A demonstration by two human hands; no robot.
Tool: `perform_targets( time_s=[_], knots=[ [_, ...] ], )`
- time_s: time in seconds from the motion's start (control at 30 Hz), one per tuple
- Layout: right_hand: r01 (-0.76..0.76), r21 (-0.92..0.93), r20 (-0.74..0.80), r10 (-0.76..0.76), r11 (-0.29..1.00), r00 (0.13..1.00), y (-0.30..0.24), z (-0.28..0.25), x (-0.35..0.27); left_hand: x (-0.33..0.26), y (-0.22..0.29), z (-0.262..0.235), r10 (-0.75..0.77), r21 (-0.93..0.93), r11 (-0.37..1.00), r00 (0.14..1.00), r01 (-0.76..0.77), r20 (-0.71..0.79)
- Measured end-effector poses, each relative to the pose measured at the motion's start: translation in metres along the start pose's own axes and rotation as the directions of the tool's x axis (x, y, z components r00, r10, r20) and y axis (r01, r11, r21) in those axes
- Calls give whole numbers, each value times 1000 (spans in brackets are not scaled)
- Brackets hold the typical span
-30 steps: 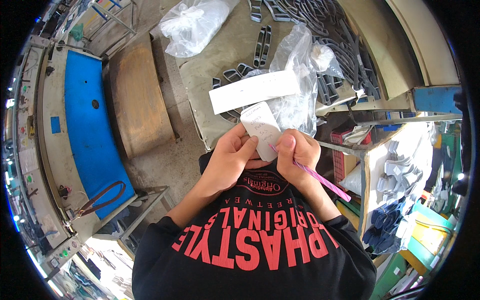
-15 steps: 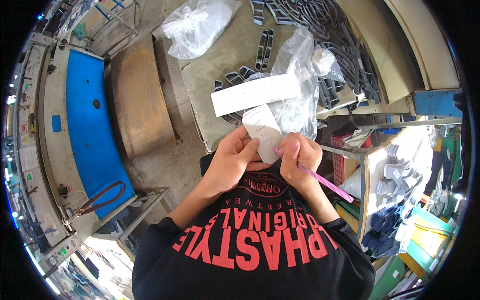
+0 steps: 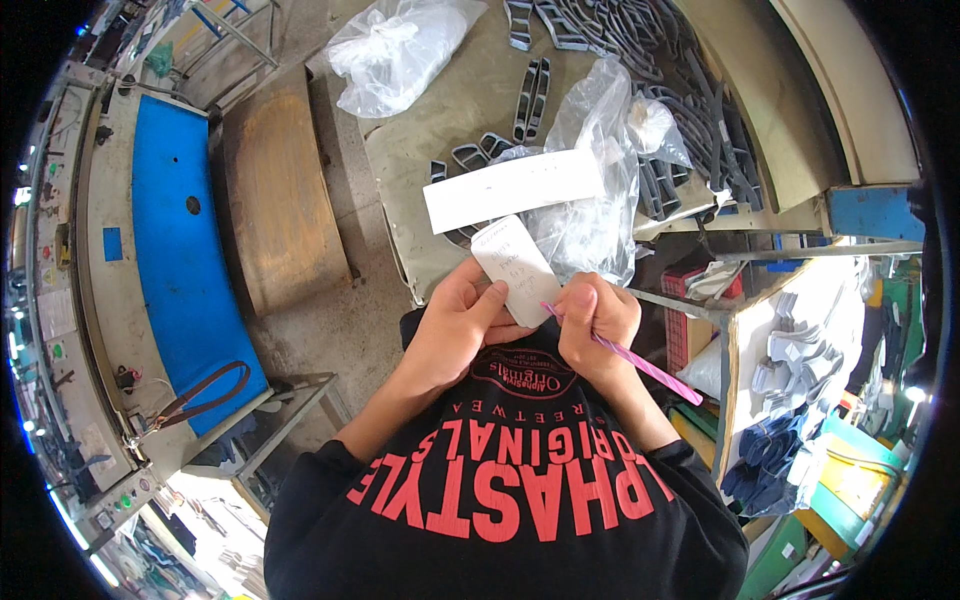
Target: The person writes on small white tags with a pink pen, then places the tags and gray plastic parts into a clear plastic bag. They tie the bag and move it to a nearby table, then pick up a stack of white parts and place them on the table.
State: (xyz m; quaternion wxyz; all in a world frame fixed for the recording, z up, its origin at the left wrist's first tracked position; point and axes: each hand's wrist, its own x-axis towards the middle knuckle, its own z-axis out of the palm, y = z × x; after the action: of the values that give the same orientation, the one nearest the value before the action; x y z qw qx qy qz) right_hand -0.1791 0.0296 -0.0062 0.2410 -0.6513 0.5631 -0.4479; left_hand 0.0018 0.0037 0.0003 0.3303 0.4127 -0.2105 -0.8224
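Note:
A small white card (image 3: 519, 270) with handwriting on it is in my left hand (image 3: 458, 325), the thumb on its face and the fingers behind. My right hand (image 3: 598, 325) is closed round a pink striped pen (image 3: 655, 374), whose tip rests at or very near the card's lower right edge. Just beyond the card, a wide strip of white paper (image 3: 510, 190) lies across the table and partly over a clear plastic bag (image 3: 602, 215). Dark curved pieces (image 3: 478, 152) lie beside the paper.
The worktable (image 3: 425, 150) carries another plastic bag (image 3: 395, 55) and a heap of dark curved pieces (image 3: 715, 130). On the left stand a brown board (image 3: 280, 190) and a long machine with a blue panel (image 3: 185, 260). To the right, a white-topped stand (image 3: 755, 350) holds grey and dark blue pieces.
The card has tilted and shifted slightly left, its top edge now further left. Both hands have moved only a little, and the right one still holds the pen.

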Motion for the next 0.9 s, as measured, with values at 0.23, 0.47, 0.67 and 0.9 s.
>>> perform_targets(
  time_s=[0.23,0.47,0.67,0.9],
  knots=[
    [9,-34,41,-8,999,999,0,2,3,0,3,0,16,6,1000,1000,-16,10],
    [11,-52,77,-7,999,997,1,3,2,2,0,-4,4,2,1000,1000,-4,21],
    [-2,-52,89,7,999,996,0,3,1,4,0,-6,-14,-24,1000,999,15,32],
    [65,20,100,-67,998,993,0,5,6,2,2,-5,-8,-28,1000,1000,8,21]
  ],
)
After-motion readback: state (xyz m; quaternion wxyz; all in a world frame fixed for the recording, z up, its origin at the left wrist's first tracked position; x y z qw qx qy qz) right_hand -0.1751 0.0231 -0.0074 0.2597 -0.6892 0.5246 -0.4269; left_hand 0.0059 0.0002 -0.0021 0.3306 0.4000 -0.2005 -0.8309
